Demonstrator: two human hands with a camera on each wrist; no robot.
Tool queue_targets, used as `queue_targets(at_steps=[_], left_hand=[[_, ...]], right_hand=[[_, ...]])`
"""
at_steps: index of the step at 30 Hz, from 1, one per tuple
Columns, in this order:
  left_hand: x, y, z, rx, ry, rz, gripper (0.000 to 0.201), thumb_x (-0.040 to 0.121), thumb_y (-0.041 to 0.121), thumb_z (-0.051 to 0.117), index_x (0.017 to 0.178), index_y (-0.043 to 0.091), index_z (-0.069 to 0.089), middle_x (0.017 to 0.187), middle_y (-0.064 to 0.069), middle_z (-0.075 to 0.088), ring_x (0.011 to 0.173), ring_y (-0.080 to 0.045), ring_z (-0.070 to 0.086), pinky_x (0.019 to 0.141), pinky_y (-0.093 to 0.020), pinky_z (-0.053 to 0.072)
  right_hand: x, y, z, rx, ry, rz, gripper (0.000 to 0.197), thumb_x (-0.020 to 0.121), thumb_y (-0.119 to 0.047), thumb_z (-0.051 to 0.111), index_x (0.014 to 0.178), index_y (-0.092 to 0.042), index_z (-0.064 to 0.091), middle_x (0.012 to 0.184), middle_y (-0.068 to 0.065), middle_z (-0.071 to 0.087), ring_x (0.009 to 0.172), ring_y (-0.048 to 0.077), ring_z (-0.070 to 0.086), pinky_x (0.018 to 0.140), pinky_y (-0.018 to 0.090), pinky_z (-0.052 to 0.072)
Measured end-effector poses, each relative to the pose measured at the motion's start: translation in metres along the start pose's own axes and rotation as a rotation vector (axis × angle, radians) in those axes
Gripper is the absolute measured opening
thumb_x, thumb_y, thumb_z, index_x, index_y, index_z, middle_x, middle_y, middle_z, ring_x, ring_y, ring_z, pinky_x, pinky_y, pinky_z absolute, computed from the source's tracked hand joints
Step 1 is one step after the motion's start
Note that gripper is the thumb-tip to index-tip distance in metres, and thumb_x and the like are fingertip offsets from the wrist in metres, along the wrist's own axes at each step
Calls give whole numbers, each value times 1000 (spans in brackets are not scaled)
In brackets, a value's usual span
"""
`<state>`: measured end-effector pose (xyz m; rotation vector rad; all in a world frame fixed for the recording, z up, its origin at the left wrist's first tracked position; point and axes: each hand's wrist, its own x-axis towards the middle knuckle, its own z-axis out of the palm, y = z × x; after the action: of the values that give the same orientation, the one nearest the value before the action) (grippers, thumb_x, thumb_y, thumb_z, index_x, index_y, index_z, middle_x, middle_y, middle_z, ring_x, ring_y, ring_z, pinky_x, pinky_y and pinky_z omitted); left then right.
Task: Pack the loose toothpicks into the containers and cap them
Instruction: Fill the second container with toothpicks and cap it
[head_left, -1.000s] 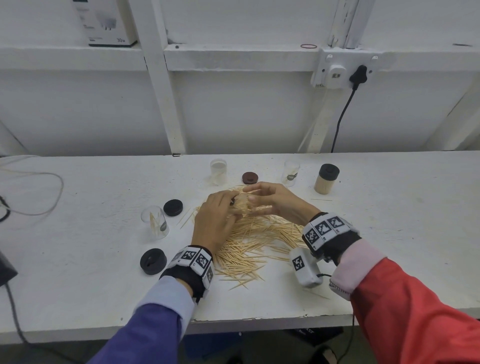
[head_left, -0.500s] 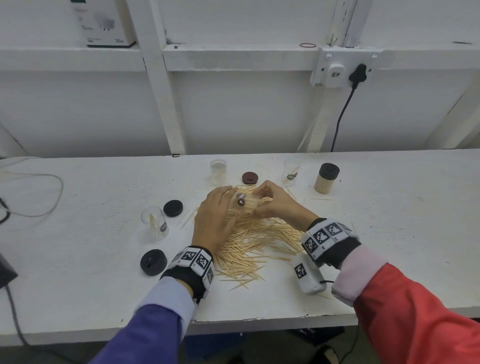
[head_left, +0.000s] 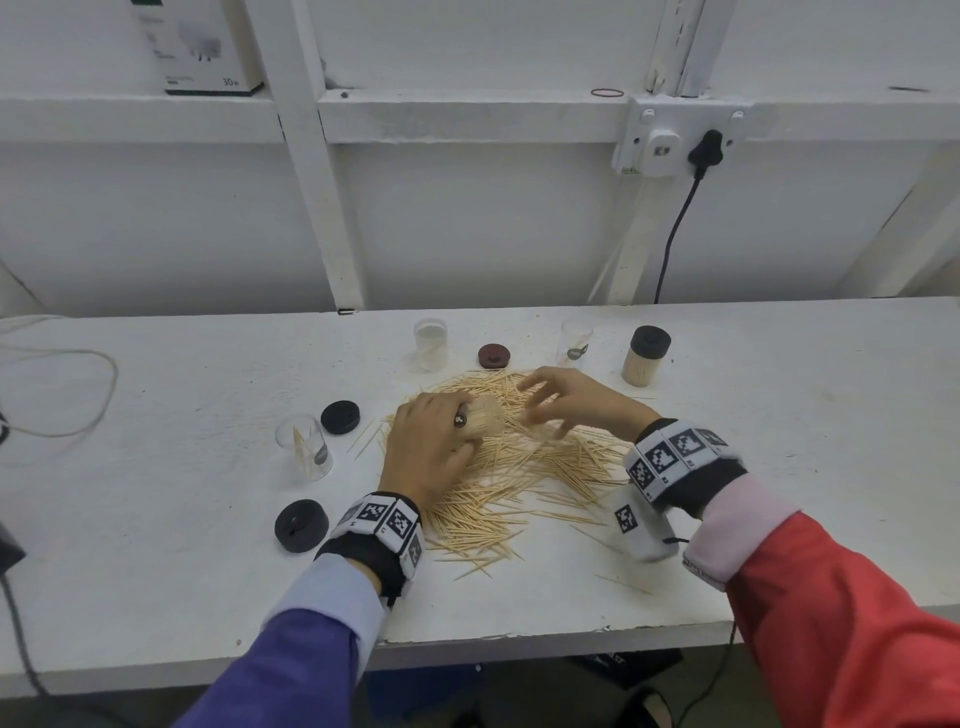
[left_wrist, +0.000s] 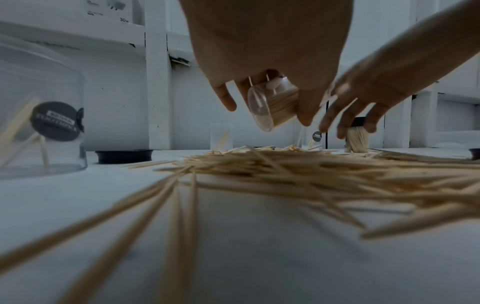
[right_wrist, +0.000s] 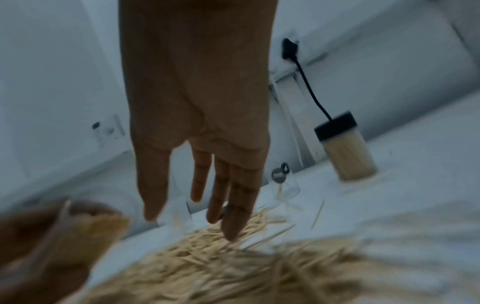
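Observation:
My left hand (head_left: 431, 441) grips a clear container (head_left: 480, 418) packed with toothpicks, tilted on its side just above the loose toothpick pile (head_left: 524, 467). The left wrist view shows the same container (left_wrist: 272, 107) with my fingers curled round it. My right hand (head_left: 561, 405) hovers open over the pile's far side, fingers spread and straight (right_wrist: 228, 205), holding nothing. A capped full container (head_left: 644, 356) stands at the back right. Three clear containers stand uncapped: one at the left (head_left: 306, 449), two at the back (head_left: 431, 343) (head_left: 574, 345).
Black caps lie at the left (head_left: 340, 417) and near the front (head_left: 301, 525); a dark red cap (head_left: 493, 356) lies at the back. A cable (head_left: 675, 228) hangs from the wall socket. A thin cord loops over the table's left end (head_left: 78, 395).
My right hand has let go of the container, pulled away to the right and opened over the pile. The left hand keeps the container, now lower and further left.

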<state>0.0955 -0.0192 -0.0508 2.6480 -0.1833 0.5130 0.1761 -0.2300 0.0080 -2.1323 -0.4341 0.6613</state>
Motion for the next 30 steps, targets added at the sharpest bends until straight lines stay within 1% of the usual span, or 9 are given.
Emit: queue_targets(at_steps=[2, 4, 6, 8, 11, 15, 21, 26, 30], left_hand=[[1, 1, 0, 8, -24, -19, 47, 80, 29, 71, 124, 17, 56, 116, 1, 61, 111, -21, 51, 96, -33, 31], [1, 0, 0, 11, -38, -37, 48, 80, 31, 71, 124, 18, 56, 116, 2, 60, 112, -20, 51, 96, -32, 30], [1, 0, 0, 13, -42, -52, 48, 80, 31, 71, 124, 18, 56, 116, 2, 60, 112, -20, 50, 96, -32, 30], [2, 1, -1, 19, -56, -62, 49, 80, 31, 70, 126, 18, 55, 117, 1, 60, 112, -21, 50, 96, -32, 30], [2, 2, -1, 22, -64, -63, 49, 81, 29, 70, 126, 18, 55, 117, 1, 60, 112, -21, 50, 97, -32, 30], [1, 3, -2, 17, -75, -67, 49, 81, 29, 70, 126, 17, 55, 117, 1, 59, 113, -21, 50, 97, -32, 29], [1, 3, -2, 15, -82, -81, 49, 81, 30, 70, 126, 18, 54, 117, 1, 59, 113, -21, 50, 96, -32, 29], [1, 3, -2, 26, -96, -89, 49, 82, 31, 68, 126, 19, 54, 117, 1, 60, 112, -21, 50, 95, -31, 30], [2, 3, -2, 20, -96, -107, 48, 82, 32, 68, 126, 19, 54, 116, 2, 60, 111, -20, 50, 92, -31, 29]], right_hand=[[2, 13, -7, -396, 30, 90, 51, 82, -21, 76, 126, -17, 51, 128, 10, 54, 107, 22, 54, 82, 32, 49], [1, 27, -7, -683, -14, 225, 76, 73, -37, 81, 135, -19, 42, 136, 7, 43, 121, 24, 42, 98, 39, 43], [-1, 39, -3, -786, -66, 315, 99, 62, -53, 84, 141, -21, 34, 137, 4, 35, 129, 25, 33, 104, 48, 40], [-3, 45, 0, -796, -67, 324, 104, 58, -56, 85, 141, -21, 33, 137, 3, 34, 129, 24, 32, 103, 50, 40], [-7, 43, 3, -787, -42, 260, 89, 63, -48, 84, 135, -19, 41, 131, 3, 39, 122, 23, 39, 99, 43, 43], [-10, 40, 3, -790, -7, 136, 50, 77, -26, 75, 122, -16, 56, 117, 3, 52, 99, 18, 49, 83, 28, 43], [-11, 33, 5, -843, 39, 23, 8, 85, -13, 61, 92, -16, 59, 95, 4, 56, 81, 21, 53, 67, 28, 40], [-4, 30, 11, -829, 37, -13, 16, 90, -6, 49, 76, -13, 47, 74, -2, 45, 74, 23, 47, 54, 24, 29], [2, 24, 11, -756, 29, -28, 14, 92, -4, 48, 80, -9, 50, 83, 4, 53, 76, 22, 47, 56, 24, 30]])
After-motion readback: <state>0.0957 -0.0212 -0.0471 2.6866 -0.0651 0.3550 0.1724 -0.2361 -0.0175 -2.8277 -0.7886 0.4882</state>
